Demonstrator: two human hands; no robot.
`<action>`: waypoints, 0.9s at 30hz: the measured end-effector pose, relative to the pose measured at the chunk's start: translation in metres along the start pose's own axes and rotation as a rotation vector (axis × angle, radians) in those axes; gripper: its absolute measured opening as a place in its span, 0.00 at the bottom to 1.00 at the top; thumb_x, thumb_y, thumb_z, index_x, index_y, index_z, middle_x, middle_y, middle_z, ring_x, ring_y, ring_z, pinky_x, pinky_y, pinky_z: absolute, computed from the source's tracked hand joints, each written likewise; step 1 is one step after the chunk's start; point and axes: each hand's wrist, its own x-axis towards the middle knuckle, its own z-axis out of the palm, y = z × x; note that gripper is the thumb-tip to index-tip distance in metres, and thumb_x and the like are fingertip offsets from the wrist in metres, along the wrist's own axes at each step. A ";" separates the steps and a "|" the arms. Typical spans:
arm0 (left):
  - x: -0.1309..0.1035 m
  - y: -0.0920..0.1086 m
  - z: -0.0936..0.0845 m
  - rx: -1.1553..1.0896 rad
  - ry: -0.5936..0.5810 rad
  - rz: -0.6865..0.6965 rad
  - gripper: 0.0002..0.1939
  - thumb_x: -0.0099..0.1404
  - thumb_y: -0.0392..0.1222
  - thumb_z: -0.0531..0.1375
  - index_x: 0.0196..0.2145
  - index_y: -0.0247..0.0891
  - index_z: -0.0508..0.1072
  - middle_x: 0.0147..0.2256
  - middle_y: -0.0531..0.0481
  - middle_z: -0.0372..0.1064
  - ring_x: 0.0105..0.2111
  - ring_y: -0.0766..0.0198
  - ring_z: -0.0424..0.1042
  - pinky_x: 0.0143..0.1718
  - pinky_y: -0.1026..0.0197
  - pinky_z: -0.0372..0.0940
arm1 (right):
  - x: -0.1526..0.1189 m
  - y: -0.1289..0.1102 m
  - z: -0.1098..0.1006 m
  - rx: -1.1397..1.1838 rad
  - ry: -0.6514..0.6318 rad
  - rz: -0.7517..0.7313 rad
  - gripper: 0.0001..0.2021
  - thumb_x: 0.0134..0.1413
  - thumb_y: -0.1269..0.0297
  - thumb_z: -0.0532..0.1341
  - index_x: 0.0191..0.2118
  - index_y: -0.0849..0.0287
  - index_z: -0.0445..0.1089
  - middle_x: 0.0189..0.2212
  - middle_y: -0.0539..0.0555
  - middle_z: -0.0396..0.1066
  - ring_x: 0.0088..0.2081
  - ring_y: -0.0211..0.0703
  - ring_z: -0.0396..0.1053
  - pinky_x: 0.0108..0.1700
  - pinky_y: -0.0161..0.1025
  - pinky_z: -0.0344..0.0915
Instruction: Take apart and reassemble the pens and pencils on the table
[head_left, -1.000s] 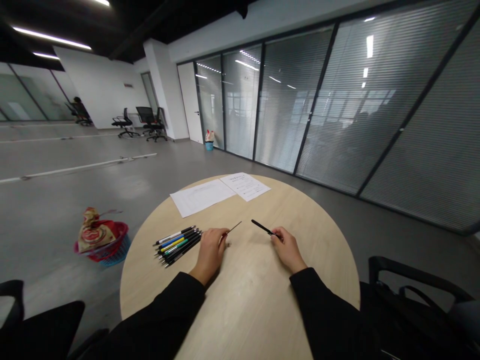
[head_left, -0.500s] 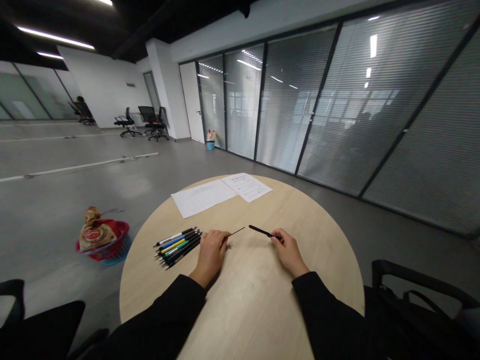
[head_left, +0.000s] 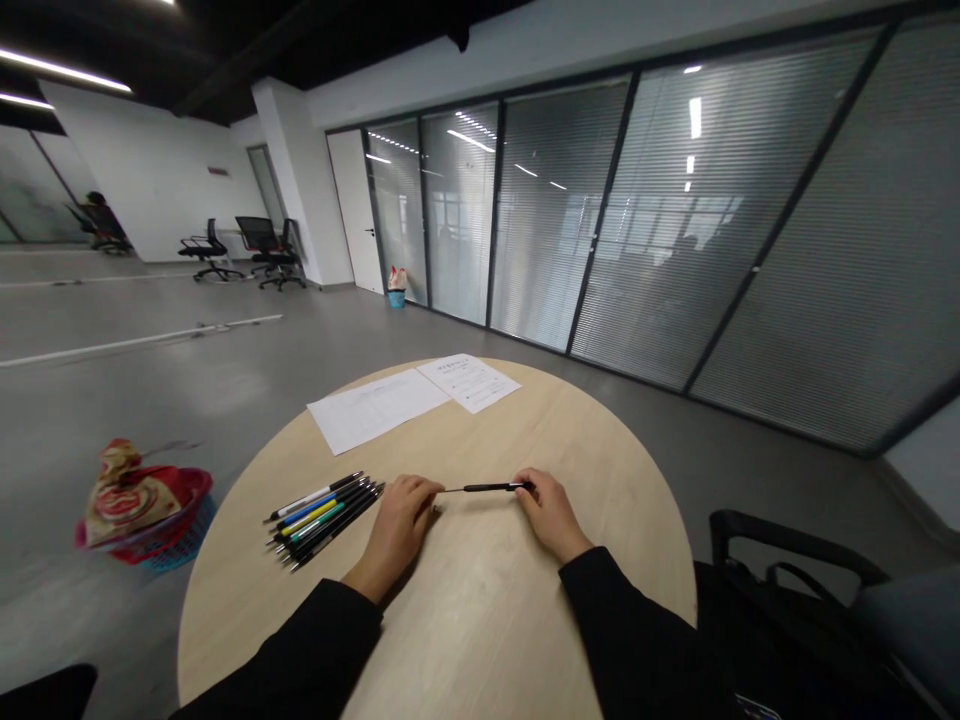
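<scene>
2 hands (head_left: 400,525) (head_left: 550,512), 1 pen (head_left: 487,487), 1 rod (head_left: 454,490)

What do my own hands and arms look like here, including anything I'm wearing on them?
Your bare left hand and bare right hand show no gloves, rings or watch. A plain black long left sleeve and matching black long right sleeve cover the arms, ending near the wrists. No markings or cables are visible on them.
</scene>
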 end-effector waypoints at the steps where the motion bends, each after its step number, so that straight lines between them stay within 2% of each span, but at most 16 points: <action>1: 0.000 0.002 0.001 -0.024 0.002 0.022 0.10 0.69 0.36 0.55 0.43 0.40 0.75 0.39 0.44 0.74 0.41 0.52 0.70 0.43 0.51 0.65 | -0.001 -0.002 0.002 -0.008 -0.011 -0.017 0.06 0.58 0.71 0.59 0.38 0.56 0.72 0.36 0.54 0.74 0.40 0.48 0.69 0.45 0.43 0.64; 6: -0.001 0.016 0.003 -0.058 0.025 0.093 0.09 0.72 0.39 0.53 0.45 0.40 0.72 0.40 0.44 0.75 0.40 0.55 0.72 0.42 0.54 0.68 | -0.004 -0.011 0.012 -0.036 -0.048 -0.091 0.09 0.59 0.74 0.59 0.43 0.56 0.72 0.40 0.56 0.74 0.44 0.49 0.68 0.49 0.45 0.64; 8: -0.002 0.018 0.002 -0.036 0.039 0.102 0.10 0.72 0.41 0.53 0.47 0.40 0.71 0.42 0.44 0.75 0.42 0.55 0.73 0.45 0.53 0.69 | -0.004 -0.013 0.012 -0.051 -0.069 -0.109 0.09 0.61 0.74 0.58 0.42 0.57 0.72 0.40 0.56 0.75 0.45 0.49 0.68 0.50 0.46 0.64; 13: -0.002 0.016 -0.002 0.054 0.108 0.047 0.14 0.72 0.43 0.52 0.53 0.38 0.67 0.47 0.40 0.72 0.48 0.51 0.70 0.51 0.47 0.67 | -0.002 -0.016 0.010 -0.059 -0.061 -0.101 0.08 0.62 0.74 0.58 0.41 0.57 0.73 0.39 0.55 0.75 0.44 0.49 0.68 0.49 0.45 0.64; 16: 0.000 0.012 -0.003 0.078 0.100 -0.008 0.12 0.72 0.44 0.51 0.48 0.38 0.70 0.44 0.41 0.71 0.45 0.51 0.70 0.49 0.47 0.66 | -0.002 -0.016 0.009 -0.060 -0.059 -0.103 0.08 0.62 0.74 0.58 0.41 0.58 0.73 0.39 0.55 0.75 0.43 0.49 0.68 0.49 0.45 0.63; 20: 0.003 0.011 -0.004 0.068 0.026 -0.007 0.13 0.73 0.44 0.49 0.39 0.39 0.72 0.39 0.43 0.71 0.40 0.53 0.69 0.43 0.50 0.65 | -0.002 -0.016 0.009 -0.055 -0.063 -0.106 0.08 0.62 0.74 0.58 0.41 0.57 0.74 0.39 0.55 0.75 0.43 0.48 0.68 0.49 0.45 0.64; 27: 0.004 0.017 -0.006 -0.003 -0.002 0.010 0.10 0.72 0.44 0.52 0.38 0.40 0.71 0.39 0.44 0.70 0.40 0.54 0.68 0.44 0.51 0.64 | -0.004 -0.017 0.006 -0.052 -0.060 -0.105 0.08 0.62 0.73 0.59 0.41 0.57 0.74 0.38 0.55 0.75 0.43 0.49 0.68 0.48 0.46 0.64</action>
